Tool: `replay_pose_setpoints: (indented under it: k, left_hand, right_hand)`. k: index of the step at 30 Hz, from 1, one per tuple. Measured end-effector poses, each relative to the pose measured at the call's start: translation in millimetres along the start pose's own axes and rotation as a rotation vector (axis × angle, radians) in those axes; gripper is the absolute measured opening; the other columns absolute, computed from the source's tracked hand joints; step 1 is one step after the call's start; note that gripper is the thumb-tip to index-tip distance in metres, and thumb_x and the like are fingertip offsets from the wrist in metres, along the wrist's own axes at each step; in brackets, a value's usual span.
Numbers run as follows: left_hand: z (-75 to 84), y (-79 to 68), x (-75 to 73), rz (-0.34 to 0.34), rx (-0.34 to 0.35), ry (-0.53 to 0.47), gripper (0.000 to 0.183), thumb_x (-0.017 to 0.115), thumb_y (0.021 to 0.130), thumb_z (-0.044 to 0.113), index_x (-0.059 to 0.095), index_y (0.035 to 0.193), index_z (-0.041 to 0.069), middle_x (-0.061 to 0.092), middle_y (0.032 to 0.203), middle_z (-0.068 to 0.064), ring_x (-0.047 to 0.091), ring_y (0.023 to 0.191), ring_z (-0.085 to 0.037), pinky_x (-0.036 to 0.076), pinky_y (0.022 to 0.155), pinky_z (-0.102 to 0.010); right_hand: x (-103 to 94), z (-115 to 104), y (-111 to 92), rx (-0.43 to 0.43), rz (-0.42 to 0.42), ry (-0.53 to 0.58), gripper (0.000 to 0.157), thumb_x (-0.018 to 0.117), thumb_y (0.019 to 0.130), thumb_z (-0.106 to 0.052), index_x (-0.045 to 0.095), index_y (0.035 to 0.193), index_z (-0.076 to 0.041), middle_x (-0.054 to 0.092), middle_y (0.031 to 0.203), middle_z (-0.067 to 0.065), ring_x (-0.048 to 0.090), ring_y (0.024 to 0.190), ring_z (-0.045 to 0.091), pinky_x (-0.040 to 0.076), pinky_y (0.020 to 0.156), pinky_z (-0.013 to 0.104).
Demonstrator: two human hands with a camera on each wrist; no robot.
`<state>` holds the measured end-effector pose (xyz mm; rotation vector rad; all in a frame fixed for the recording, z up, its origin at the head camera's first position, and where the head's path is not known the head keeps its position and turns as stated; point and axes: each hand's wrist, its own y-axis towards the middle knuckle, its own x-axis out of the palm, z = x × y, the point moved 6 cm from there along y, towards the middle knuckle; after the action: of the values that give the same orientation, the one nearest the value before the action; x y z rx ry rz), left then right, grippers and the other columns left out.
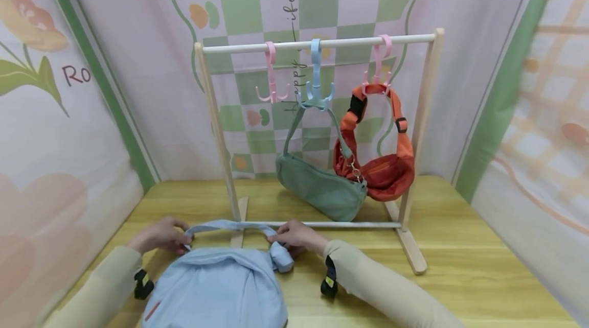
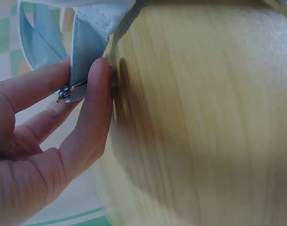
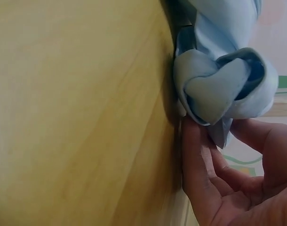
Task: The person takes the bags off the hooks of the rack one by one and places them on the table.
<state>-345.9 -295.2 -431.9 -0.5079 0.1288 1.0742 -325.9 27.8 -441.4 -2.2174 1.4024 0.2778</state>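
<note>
A light blue cloth bag (image 1: 221,289) lies on the table at the front, its strap (image 1: 225,224) arching across behind it. At the strap's left end, my left hand (image 1: 162,236) pinches it; the left wrist view shows thumb and finger beside a small metal ring (image 2: 77,87) on the strap. My right hand (image 1: 300,236) holds the strap's other end, just beyond a thick knot (image 1: 280,257). In the right wrist view the knot (image 3: 216,89) stands above the fingertips, and part of the strap between them is hidden.
Behind the bag stands a wooden rack with a white top rail (image 1: 340,42). Two pink hooks (image 1: 271,72) and one blue hook (image 1: 316,72) hang from it. The green handbag (image 1: 322,187) is on the blue hook, the orange-red bag (image 1: 388,177) on the right pink one.
</note>
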Motion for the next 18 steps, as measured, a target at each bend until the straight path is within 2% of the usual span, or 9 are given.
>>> replay_pose_setpoints:
  k: [6,13,18]
  left_hand:
    - [2.6,-2.4,1.8,0.039,-0.014,0.029,0.022,0.063,0.081,-0.007,0.052,0.097,-0.017,0.067,0.07,-0.005,0.063,0.058,-0.011,0.057,0.06,-0.027]
    - [3.6,-3.5,2.5,0.067,-0.029,0.049,0.017,0.065,0.08,-0.006,0.054,0.092,-0.01,0.067,0.068,-0.005,0.064,0.059,-0.012,0.056,0.059,-0.028]
    - [3.5,-3.8,0.2,0.102,-0.039,0.104,0.015,0.067,0.08,-0.003,0.055,0.088,-0.006,0.067,0.068,-0.006,0.063,0.059,-0.013,0.056,0.058,-0.029]
  right_hand:
    - [-1.7,2.2,-0.6,0.019,-0.006,0.014,0.027,0.068,0.087,-0.029,0.07,0.1,-0.006,0.062,0.078,0.0,0.057,0.064,0.01,0.056,0.06,0.031]
    - [-4.2,4.1,-0.5,0.03,-0.007,0.018,0.03,0.069,0.086,-0.031,0.07,0.103,-0.006,0.063,0.082,0.002,0.057,0.065,0.01,0.056,0.061,0.031]
    - [-5.3,4.1,-1.4,0.03,-0.014,0.022,0.032,0.068,0.087,-0.031,0.07,0.106,-0.006,0.066,0.086,0.003,0.06,0.068,0.011,0.057,0.062,0.032]
